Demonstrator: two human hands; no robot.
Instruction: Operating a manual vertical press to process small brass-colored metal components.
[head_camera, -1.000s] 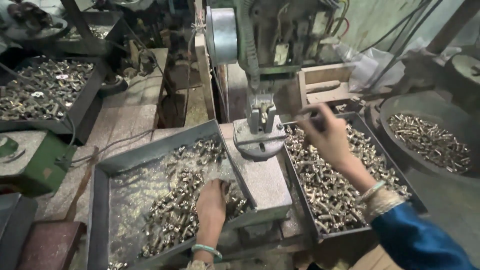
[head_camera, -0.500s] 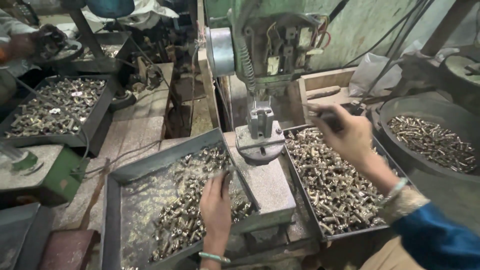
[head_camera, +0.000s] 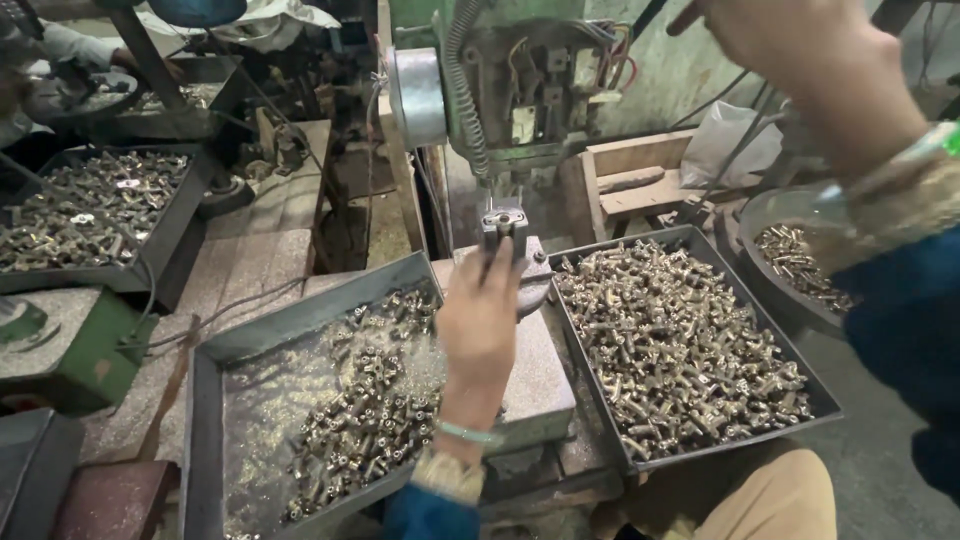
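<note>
We judged the small brass fitting (head_camera: 503, 226) seated in the press fixture (head_camera: 508, 262) to be rigid, dense and slick, best pinched by its body. Our left hand (head_camera: 480, 325) closed its fingertips on it just below the fixture. Our right hand (head_camera: 790, 45) was raised far above the fixture, and we could not tell its finger state.

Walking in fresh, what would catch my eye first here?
Two grey trays of small brass-coloured parts: the right tray heaped, the left tray partly filled. Between them the left hand reaches to a small fixture under a green machine. The right hand is raised at top right.
</note>
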